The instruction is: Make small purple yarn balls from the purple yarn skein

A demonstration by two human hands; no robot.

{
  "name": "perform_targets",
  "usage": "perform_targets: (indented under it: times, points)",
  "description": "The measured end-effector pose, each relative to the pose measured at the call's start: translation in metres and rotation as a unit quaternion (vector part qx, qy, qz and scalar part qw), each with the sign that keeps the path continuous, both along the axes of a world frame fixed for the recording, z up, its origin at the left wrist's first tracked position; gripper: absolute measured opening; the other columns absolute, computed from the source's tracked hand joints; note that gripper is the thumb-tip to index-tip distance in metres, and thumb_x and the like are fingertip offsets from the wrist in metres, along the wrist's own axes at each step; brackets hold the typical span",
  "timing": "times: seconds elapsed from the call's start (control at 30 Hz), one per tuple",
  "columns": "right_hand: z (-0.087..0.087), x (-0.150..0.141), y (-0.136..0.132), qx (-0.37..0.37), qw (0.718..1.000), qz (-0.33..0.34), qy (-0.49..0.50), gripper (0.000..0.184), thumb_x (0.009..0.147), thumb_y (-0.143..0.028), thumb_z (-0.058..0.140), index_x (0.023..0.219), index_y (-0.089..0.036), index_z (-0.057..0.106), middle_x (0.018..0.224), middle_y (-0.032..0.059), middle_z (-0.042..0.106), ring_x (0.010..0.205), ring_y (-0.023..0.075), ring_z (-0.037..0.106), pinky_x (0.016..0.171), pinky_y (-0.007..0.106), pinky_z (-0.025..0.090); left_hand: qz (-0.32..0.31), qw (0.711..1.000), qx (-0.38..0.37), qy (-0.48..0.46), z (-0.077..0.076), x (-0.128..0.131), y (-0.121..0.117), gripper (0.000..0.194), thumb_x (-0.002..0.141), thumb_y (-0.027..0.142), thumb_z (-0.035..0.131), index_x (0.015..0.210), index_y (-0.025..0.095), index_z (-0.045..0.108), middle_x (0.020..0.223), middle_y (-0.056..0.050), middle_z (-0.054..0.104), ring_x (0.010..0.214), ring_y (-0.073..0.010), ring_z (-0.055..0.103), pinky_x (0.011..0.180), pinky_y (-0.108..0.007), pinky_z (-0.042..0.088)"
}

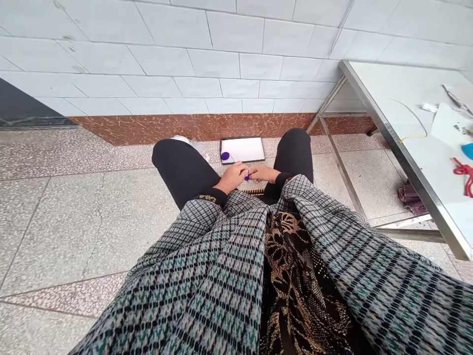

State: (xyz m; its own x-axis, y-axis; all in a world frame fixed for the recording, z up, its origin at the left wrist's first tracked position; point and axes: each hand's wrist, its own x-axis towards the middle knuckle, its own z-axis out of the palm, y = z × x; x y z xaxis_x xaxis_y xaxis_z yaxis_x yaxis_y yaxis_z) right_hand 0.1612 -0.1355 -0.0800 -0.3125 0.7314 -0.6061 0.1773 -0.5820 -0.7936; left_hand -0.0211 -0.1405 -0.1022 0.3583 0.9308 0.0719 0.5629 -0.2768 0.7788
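Between my knees, my left hand (pixel 234 176) and my right hand (pixel 261 173) meet fingertip to fingertip. A small piece of purple yarn work (pixel 247 177) is pinched between them; its exact shape is too small to make out. My left fingers are closed at its left side, and the right fingers close on it from the right. A strand of yarn runs from near my left hand to a purple yarn ball (pixel 225 156). That ball rests at the left end of a white tray with a dark rim (pixel 244 137) on the floor.
At the right stands a metal-framed table (pixel 391 128) with red knotted cord (pixel 466 172), a yellow cord (pixel 421 123), a blue item (pixel 467 150) and tweezers-like tools. Crumpled white plastic (pixel 201 150) lies behind my left knee. A tiled wall (pixel 214 64) is ahead.
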Motion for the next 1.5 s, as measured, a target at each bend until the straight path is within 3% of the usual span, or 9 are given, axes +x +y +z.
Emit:
perform_targets:
  times: [0.23,0.5,0.67,0.83,0.97,1.13,1.23,1.33,1.5]
  points:
    - [0.018,0.006,0.002,-0.034,0.994,-0.035,0.093,0.019,0.093,-0.003,0.073,0.08,-0.014,0.067,0.064,-0.0022,0.067,0.055,0.0063,0.058,0.06,0.015,0.055,0.024,0.997,-0.066,-0.008,-0.007,0.003,0.008,0.02,0.089,0.026,0.056,0.078,0.017,0.07,0.064,0.001,0.06,0.063,-0.0173,0.051,0.066,-0.029,0.042]
    - [0.0,-0.003,0.004,-0.007,0.992,-0.121,0.03,0.033,0.097,-0.002,0.072,0.07,-0.017,0.058,0.049,-0.0069,0.054,0.045,0.0042,0.047,0.05,0.012,0.044,-0.034,0.997,-0.055,0.039,-0.004,0.008,-0.002,0.019,0.083,0.028,0.063,0.066,0.021,0.069,0.061,-0.002,0.062,0.065,-0.0208,0.053,0.067,-0.032,0.041]
    - [-0.007,-0.003,0.002,-0.029,0.997,-0.074,-0.022,0.04,0.082,0.012,0.076,0.06,-0.016,0.057,0.04,-0.0091,0.044,0.04,0.0031,0.035,0.038,0.012,0.027,-0.008,0.999,-0.035,0.035,0.001,0.006,-0.007,0.017,0.084,0.028,0.063,0.071,0.022,0.071,0.082,-0.009,0.075,0.081,-0.0255,0.063,0.077,-0.034,0.047]
    - [0.008,0.003,-0.001,-0.106,0.994,-0.008,0.022,0.027,0.085,0.005,0.08,0.069,-0.013,0.068,0.05,-0.0033,0.057,0.044,0.0071,0.049,0.043,0.015,0.044,0.053,0.995,-0.083,-0.034,-0.001,0.006,0.0,0.008,0.08,0.023,0.063,0.075,0.022,0.069,0.068,-0.002,0.066,0.067,-0.0197,0.055,0.068,-0.03,0.043]
    - [0.021,0.001,-0.001,-0.13,0.985,-0.056,0.097,0.024,0.099,-0.003,0.073,0.078,-0.012,0.066,0.059,-0.0018,0.062,0.048,0.0057,0.052,0.051,0.014,0.049,0.074,0.984,-0.122,-0.107,-0.004,0.01,0.006,0.005,0.081,0.02,0.059,0.08,0.02,0.064,0.063,0.003,0.059,0.058,-0.015,0.05,0.062,-0.026,0.04]
    - [0.025,-0.013,-0.004,-0.109,0.965,-0.175,0.165,0.03,0.112,-0.006,0.055,0.084,-0.015,0.061,0.062,-0.0037,0.061,0.049,0.0036,0.048,0.055,0.009,0.047,0.097,0.97,-0.139,-0.176,-0.003,0.013,0.007,0.004,0.078,0.021,0.062,0.081,0.02,0.059,0.065,0.004,0.059,0.062,-0.0138,0.053,0.066,-0.026,0.043]
    - [0.023,-0.02,-0.008,-0.091,0.956,-0.215,0.174,0.03,0.111,-0.007,0.058,0.083,-0.017,0.059,0.06,-0.0054,0.058,0.05,0.0051,0.048,0.055,0.011,0.047,0.109,0.962,-0.145,-0.204,-0.001,0.013,0.005,0.016,0.079,0.027,0.067,0.076,0.022,0.052,0.064,0.004,0.056,0.064,-0.0131,0.051,0.064,-0.024,0.042]
    - [0.023,-0.022,-0.009,-0.075,0.959,-0.216,0.166,0.029,0.11,-0.008,0.061,0.083,-0.018,0.061,0.058,-0.0064,0.055,0.05,0.0065,0.048,0.054,0.013,0.045,0.122,0.954,-0.164,-0.22,0.001,0.013,0.002,0.027,0.085,0.037,0.069,0.074,0.023,0.049,0.06,0.006,0.049,0.056,-0.0112,0.039,0.056,-0.024,0.034]
    - [0.025,-0.016,-0.006,-0.02,0.976,-0.187,0.109,0.028,0.109,-0.011,0.064,0.082,-0.016,0.063,0.059,-0.0062,0.055,0.049,0.0068,0.047,0.052,0.016,0.046,0.127,0.949,-0.189,-0.219,0.006,0.012,0.0,0.017,0.089,0.032,0.065,0.08,0.019,0.058,0.066,0.003,0.059,0.052,-0.0102,0.037,0.054,-0.024,0.032]
